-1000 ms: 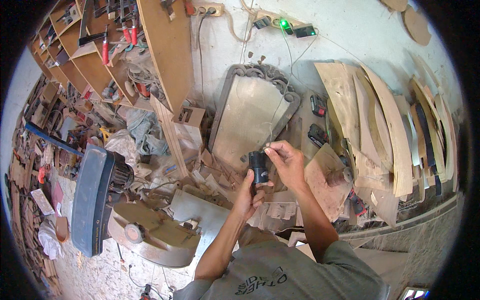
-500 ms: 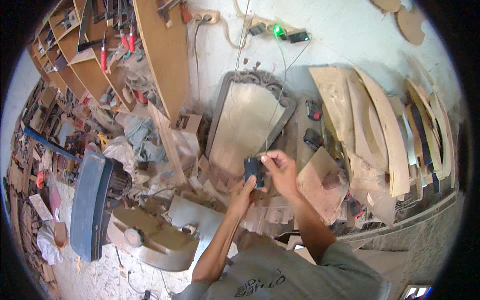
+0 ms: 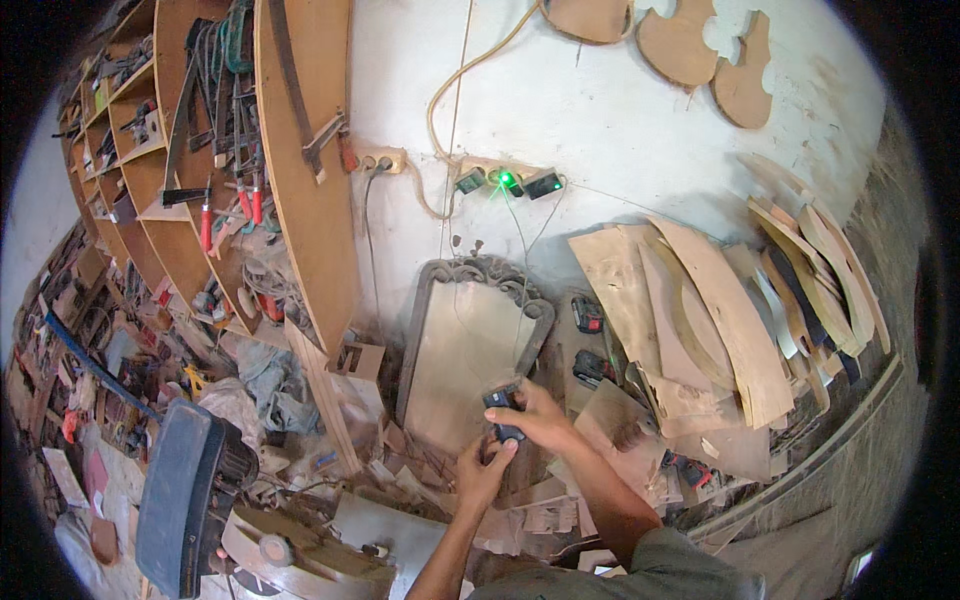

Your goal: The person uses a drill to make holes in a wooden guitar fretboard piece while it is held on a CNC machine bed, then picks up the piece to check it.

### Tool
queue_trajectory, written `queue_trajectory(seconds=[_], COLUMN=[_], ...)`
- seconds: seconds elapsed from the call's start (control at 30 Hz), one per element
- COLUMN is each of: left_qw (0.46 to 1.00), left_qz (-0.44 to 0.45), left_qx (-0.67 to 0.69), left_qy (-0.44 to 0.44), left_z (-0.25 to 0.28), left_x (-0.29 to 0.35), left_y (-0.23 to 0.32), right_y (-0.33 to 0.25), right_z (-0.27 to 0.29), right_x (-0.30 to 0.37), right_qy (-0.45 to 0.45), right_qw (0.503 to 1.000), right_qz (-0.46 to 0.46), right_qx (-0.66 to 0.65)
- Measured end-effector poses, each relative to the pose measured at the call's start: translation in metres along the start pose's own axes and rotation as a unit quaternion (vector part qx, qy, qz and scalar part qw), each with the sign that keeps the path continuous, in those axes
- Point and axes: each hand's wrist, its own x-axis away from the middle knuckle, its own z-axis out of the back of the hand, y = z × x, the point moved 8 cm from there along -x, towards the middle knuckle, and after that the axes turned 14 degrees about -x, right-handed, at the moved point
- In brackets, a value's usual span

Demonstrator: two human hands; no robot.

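Both my hands hold a small black block, seemingly a battery pack point(image 3: 502, 399), in front of a framed panel. From above and to the right, my right hand point(image 3: 541, 416) closes round its upper part. My left hand point(image 3: 484, 472) grips its lower end between thumb and fingers. A thin cord hangs from the adapters on the wall toward my hands; its lower end is hard to make out. Nearby on the bench, to the right, lie two similar black battery packs, an upper one point(image 3: 587, 314) and a lower one point(image 3: 592, 368).
The panel in a carved frame point(image 3: 470, 365) leans on the wall below a power strip with lit adapters point(image 3: 508, 183). Curved wooden sheets point(image 3: 720, 310) stand at right, a tool shelf point(image 3: 310, 180) at left. Nearer are a blue-grey machine point(image 3: 183, 500) and wood scraps.
The view has tilted up, showing more wall and hanging wooden shapes. My right hand has moved from pinching beside the pack's top, near the cord, to gripping the pack itself.
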Motion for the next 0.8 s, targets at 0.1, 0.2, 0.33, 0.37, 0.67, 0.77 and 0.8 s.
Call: queue_trajectory(seconds=[0.1, 0.2, 0.33, 0.37, 0.67, 0.77, 0.8], left_qw=[0.997, 0.994, 0.989, 0.991, 0.994, 0.993, 0.992], left_qz=[0.077, 0.106, 0.142, 0.126, 0.092, 0.099, 0.103], left_qx=[0.02, -0.001, -0.043, -0.048, -0.064, -0.07, -0.064], left_qy=[0.003, -0.011, -0.021, -0.017, 0.002, -0.01, -0.012], left_z=[0.01, 0.017, 0.03, 0.033, 0.049, 0.048, 0.047], left_x=[0.014, 0.027, 0.042, 0.042, 0.048, 0.045, 0.044], left_y=[-0.019, -0.043, -0.053, -0.058, -0.09, -0.094, -0.096], right_y=[-0.02, 0.0, -0.005, -0.015, -0.023, -0.017, -0.017], right_z=[0.018, 0.069, 0.081, 0.075, 0.069, 0.077, 0.079], right_x=[-0.021, -0.057, -0.071, -0.068, -0.055, -0.048, -0.049], right_qy=[-0.034, -0.04, -0.05, -0.053, -0.124, -0.112, -0.111], right_qw=[0.989, 0.964, 0.958, 0.954, 0.921, 0.92, 0.921], right_qz=[-0.002, 0.006, -0.012, -0.026, -0.093, -0.079, -0.083], right_qx=[0.145, 0.262, 0.283, 0.295, 0.358, 0.366, 0.365])
